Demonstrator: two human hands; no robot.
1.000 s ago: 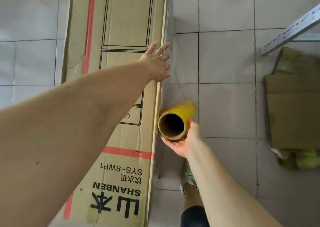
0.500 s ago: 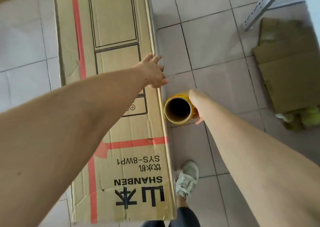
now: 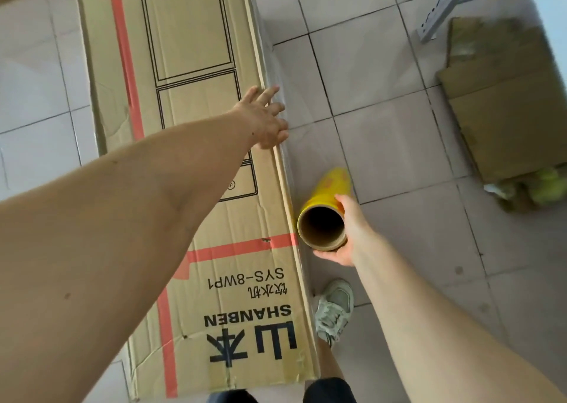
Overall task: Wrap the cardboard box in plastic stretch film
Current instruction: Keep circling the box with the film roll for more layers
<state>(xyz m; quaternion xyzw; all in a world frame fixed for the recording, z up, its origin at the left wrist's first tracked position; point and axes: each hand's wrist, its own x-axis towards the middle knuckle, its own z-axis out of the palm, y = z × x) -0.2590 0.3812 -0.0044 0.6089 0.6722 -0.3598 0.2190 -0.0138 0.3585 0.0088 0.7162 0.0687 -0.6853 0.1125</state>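
The cardboard box (image 3: 196,169) lies flat on the tiled floor (image 3: 383,126), running from near to far on the left. Flattened cardboard (image 3: 515,117) sits far right. The left hand (image 3: 264,120) rests on the box's right edge, fingers spread. The right hand (image 3: 343,233) grips the yellow film roll (image 3: 325,215) just right of the box, fingers curled around it. A sneaker (image 3: 334,310) stands near.

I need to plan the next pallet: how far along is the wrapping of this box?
Early. Film looks started along the box's right edge, where the left hand rests flat. The right hand holds the film roll beside it. The top face shows bare cardboard; most wrapping remains.
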